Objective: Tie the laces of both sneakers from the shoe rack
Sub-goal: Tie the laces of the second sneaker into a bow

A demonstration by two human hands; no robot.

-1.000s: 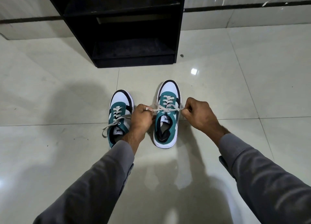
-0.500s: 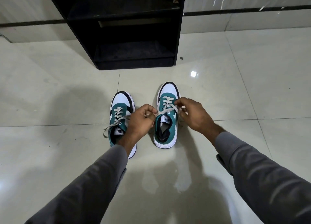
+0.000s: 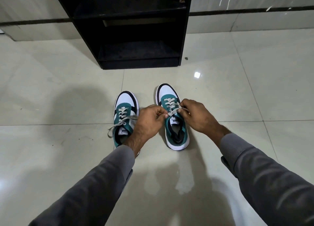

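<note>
Two green, white and black sneakers stand side by side on the tiled floor, toes pointing away from me. The right sneaker (image 3: pixel 176 135) has grey laces (image 3: pixel 171 113) that both hands pinch just above its tongue. My left hand (image 3: pixel 147 122) grips one lace end from the left, and my right hand (image 3: pixel 197 117) grips the other from the right, fingertips almost touching. The left sneaker (image 3: pixel 124 110) is partly hidden behind my left wrist; its laces (image 3: pixel 117 124) hang loose and untied over its left side.
A black shoe rack (image 3: pixel 136 39) with bare shelves stands on the floor just beyond the sneakers, against the wall. Glossy pale floor tiles (image 3: pixel 51 98) stretch out on all sides. My grey sleeves fill the bottom of the view.
Both hands have come together over the right sneaker's tongue, after pulling the lace ends apart sideways. The sneakers have stayed in place.
</note>
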